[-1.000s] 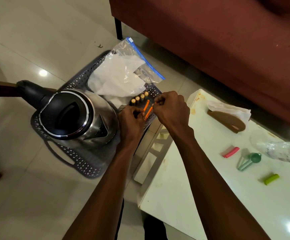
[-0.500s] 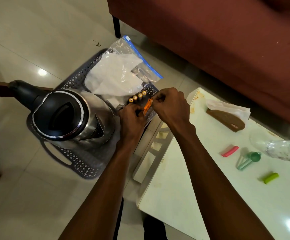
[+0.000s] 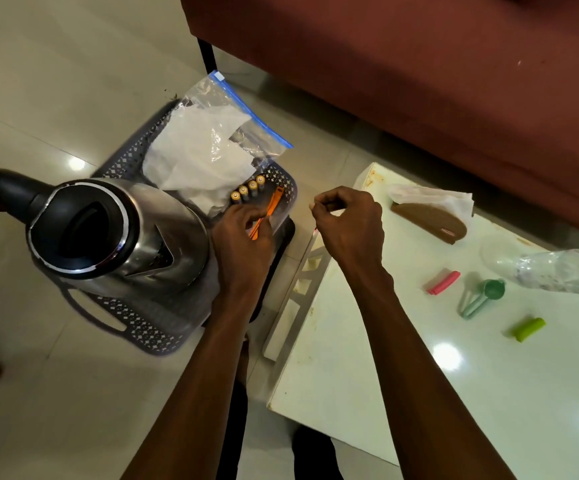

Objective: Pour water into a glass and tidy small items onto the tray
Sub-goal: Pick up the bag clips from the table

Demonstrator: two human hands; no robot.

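The left hand [image 3: 243, 237] pinches orange sticks [image 3: 267, 213] over the tray [image 3: 135, 323], beside the batteries [image 3: 248, 189]; the right hand [image 3: 347, 223] hangs curled, empty. Pink clip [image 3: 444, 281], green scoop [image 3: 482, 297], green clip [image 3: 527, 329] remain on the right-hand table [image 3: 419, 393]; the glass [image 3: 554, 271] lies there, seemingly unfilled.

We see dark red sofa [image 3: 419, 71] behind white table [image 3: 402, 375], its black leg [image 3: 206, 57] on pale tiled floor [image 3: 39, 81]. We note brown wooden piece [image 3: 430, 220] under white tissue [image 3: 430, 199].
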